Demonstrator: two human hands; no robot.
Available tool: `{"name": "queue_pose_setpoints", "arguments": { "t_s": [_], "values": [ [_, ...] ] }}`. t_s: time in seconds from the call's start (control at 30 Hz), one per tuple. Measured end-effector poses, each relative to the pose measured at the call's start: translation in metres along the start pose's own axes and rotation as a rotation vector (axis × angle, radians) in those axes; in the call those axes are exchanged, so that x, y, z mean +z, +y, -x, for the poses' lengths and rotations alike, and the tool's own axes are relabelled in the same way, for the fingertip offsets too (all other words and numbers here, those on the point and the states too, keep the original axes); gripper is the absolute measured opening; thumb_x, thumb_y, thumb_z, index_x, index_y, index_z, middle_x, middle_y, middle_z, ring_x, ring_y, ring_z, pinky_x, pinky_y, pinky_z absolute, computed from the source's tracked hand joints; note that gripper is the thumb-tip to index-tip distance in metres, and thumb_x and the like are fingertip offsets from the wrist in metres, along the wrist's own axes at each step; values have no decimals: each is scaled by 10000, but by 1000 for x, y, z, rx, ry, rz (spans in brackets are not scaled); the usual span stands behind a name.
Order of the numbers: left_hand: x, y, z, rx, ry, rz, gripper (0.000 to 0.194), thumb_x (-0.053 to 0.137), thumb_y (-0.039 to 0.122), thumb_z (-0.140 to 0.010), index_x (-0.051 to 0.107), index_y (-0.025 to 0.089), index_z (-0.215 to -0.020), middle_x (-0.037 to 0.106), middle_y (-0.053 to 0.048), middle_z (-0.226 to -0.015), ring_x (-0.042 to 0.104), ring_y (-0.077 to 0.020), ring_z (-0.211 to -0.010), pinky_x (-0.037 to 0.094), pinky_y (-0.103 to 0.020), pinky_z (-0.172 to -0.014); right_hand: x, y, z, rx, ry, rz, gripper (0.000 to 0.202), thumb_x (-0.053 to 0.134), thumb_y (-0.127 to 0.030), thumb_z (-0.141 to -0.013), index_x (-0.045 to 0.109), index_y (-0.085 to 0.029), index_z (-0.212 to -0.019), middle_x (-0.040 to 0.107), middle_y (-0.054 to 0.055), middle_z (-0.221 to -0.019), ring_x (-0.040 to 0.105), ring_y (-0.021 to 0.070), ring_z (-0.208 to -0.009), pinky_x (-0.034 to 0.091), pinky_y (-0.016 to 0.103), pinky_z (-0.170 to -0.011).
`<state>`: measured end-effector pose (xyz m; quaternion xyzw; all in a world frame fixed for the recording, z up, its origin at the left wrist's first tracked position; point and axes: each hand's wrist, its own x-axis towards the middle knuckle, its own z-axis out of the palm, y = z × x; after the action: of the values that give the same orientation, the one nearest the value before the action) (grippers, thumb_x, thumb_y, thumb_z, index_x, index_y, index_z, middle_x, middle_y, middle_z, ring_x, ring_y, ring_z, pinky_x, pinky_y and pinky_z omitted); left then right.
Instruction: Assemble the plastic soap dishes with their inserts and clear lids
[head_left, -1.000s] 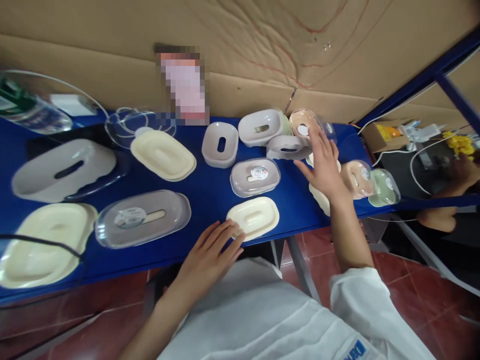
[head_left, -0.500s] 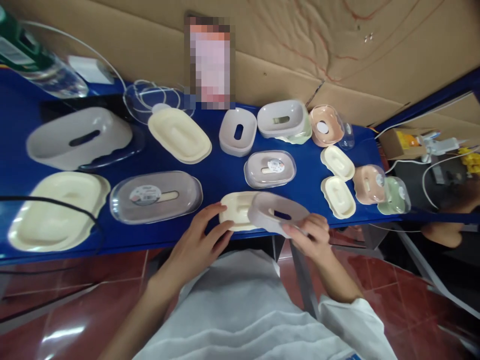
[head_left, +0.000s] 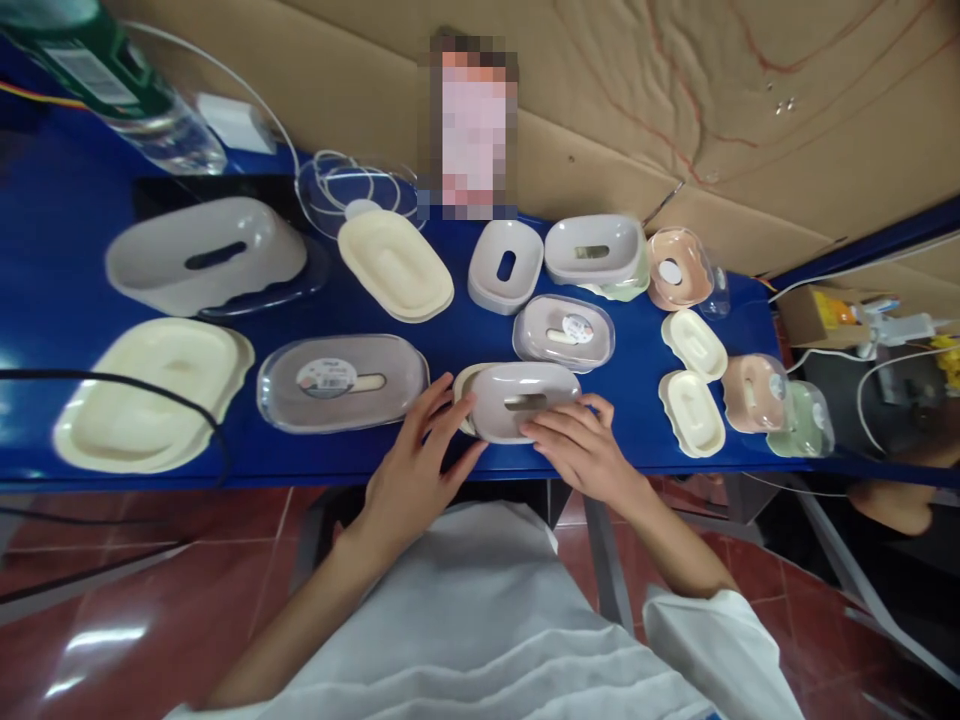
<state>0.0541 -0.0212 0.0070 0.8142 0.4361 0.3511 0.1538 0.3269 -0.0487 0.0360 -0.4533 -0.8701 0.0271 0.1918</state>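
A grey oval tray with a slot lies over a cream base at the front edge of the blue table; most of the base is hidden beneath it. My left hand touches the left end of the pair, fingers apart. The fingers of my right hand rest on the tray's front right part, spread and not wrapped round it. Left of my left hand sits a grey oval dish under a clear cover with a label. A smaller covered grey dish is just behind the tray.
Cream trays, a large grey container and a bottle are at the left. Small cream trays, a pink covered dish and a green one stand right. A person's arm shows at far right.
The grey tray has moved left and down from a tilted position onto the cream base. My right hand has shifted left and loosened from its right end. The whole view has shifted slightly.
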Motion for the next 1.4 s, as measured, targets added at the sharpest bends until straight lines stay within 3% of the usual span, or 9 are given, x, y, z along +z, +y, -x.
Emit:
{"name": "queue_pose_setpoints", "arguments": {
  "t_s": [0.2, 0.33, 0.43, 0.57, 0.77, 1.07, 1.2, 1.4],
  "values": [
    [2, -1, 3, 15, -8, -62, 665, 757, 381, -996, 461, 258, -1579, 601, -184, -1556, 716, -293, -1307, 645, -410, -1054, 7, -13, -18, 25, -55, -23, 331, 549, -225, -1128, 687, -344, -1404, 794, 4, -1338, 714, 196, -1264, 260, 454, -1278],
    [5, 0, 4, 28, 30, -130, 594, 761, 381, -989, 525, 228, -1513, 601, -208, -1550, 719, -311, -1290, 649, -438, -1051, 7, -13, -20, -6, -65, -45, 272, 610, -287, -1106, 691, -275, -1366, 782, 54, -1351, 623, 253, -1442, 179, 519, -1343],
    [6, 2, 4, 19, 17, -157, 544, 755, 392, -991, 551, 215, -1463, 596, -226, -1545, 667, -349, -1375, 628, -485, -1089, 6, -11, -21, -4, -62, -40, 265, 570, -197, -1101, 692, -263, -1327, 746, 84, -1410, 529, 264, -1543, 215, 555, -1354],
    [6, 3, 5, 6, 32, -147, 490, 733, 398, -1008, 571, 214, -1432, 586, -221, -1567, 667, -333, -1385, 643, -439, -1062, 6, -8, -23, 13, -66, -76, 227, 570, -193, -1094, 672, -243, -1290, 667, 127, -1526, 410, 285, -1621, 287, 603, -1340],
    [5, 2, 5, -6, 40, -127, 475, 723, 362, -1015, 586, 222, -1448, 565, -204, -1606, 675, -328, -1378, 644, -428, -1054, 5, -3, -28, -4, -99, -82, 248, 570, -197, -1097, 662, -267, -1317, 730, 92, -1451, 541, 242, -1533, 246, 603, -1361],
    [7, 0, 8, 38, 45, -133, 577, 751, 336, -995, 536, 179, -1506, 489, -251, -1659, 614, -361, -1451, 625, -464, -1100, 1, -2, -30, -9, -97, -54, 235, 565, -241, -1108, 703, -269, -1296, 756, 74, -1404, 600, 226, -1473, 298, 558, -1351],
    [7, -2, 9, 58, 26, -136, 532, 725, 337, -1014, 545, 189, -1492, 557, -229, -1608, 614, -343, -1453, 613, -468, -1124, 5, -1, -26, -27, -99, 5, 242, 668, -334, -1071, 731, -296, -1301, 738, 71, -1440, 603, 257, -1474, 322, 571, -1342],
    [9, -3, 7, 134, 19, -171, 338, 710, 237, -1011, 650, 143, -1330, 534, -260, -1619, 591, -374, -1471, 578, -502, -1161, 12, -5, -23, -80, -78, 78, 318, 645, -209, -1067, 716, -291, -1366, 756, 73, -1409, 648, 254, -1427, 354, 589, -1329]
  ]
}}
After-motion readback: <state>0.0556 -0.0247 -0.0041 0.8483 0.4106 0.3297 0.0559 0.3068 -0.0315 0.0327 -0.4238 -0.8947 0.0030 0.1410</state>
